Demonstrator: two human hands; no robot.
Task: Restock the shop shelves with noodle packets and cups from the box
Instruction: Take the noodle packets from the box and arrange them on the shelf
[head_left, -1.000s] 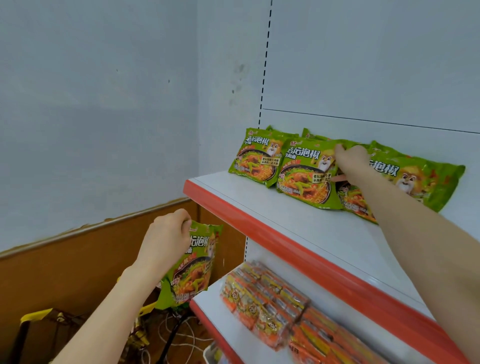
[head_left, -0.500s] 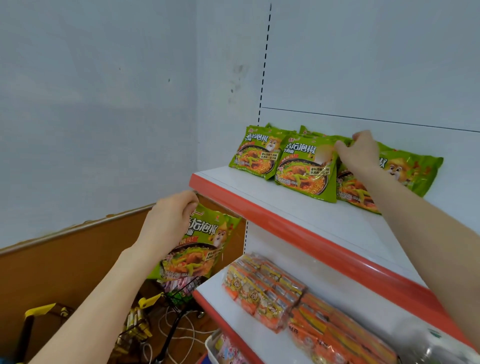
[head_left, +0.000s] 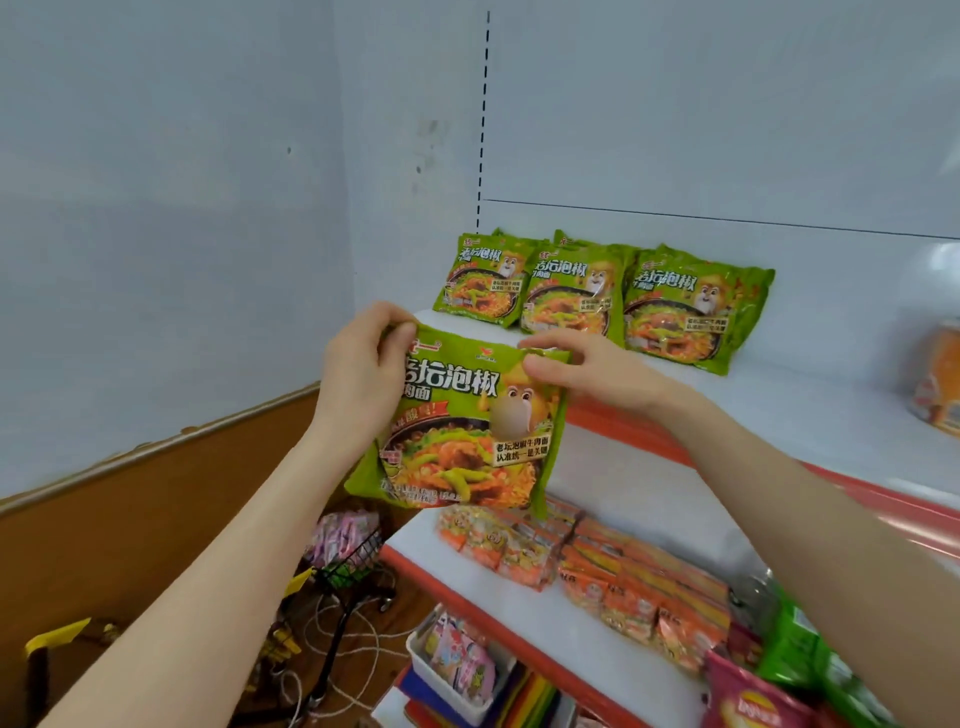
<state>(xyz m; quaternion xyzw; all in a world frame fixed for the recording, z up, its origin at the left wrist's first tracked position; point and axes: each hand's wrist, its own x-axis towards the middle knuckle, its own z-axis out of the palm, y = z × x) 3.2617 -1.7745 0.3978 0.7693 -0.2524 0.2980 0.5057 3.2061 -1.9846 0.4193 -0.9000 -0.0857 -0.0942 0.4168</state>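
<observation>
The left hand (head_left: 363, 374) and right hand (head_left: 587, 371) pinch the top corners of a green noodle packet (head_left: 462, 426), so it hangs flat, face forward. At one o'clock, three same packets (head_left: 597, 296) lean on the top shelf (head_left: 810, 410), probably its place.

The top shelf (head_left: 779, 410) (red-edged) bears three green noodle packets (head_left: 571, 296) leaning at its back.

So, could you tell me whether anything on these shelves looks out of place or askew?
Nothing stands out. The green noodle packets lean in a tidy overlapping row against the back of the top shelf, and the left hand and right hand hold another packet upright and intact.
</observation>
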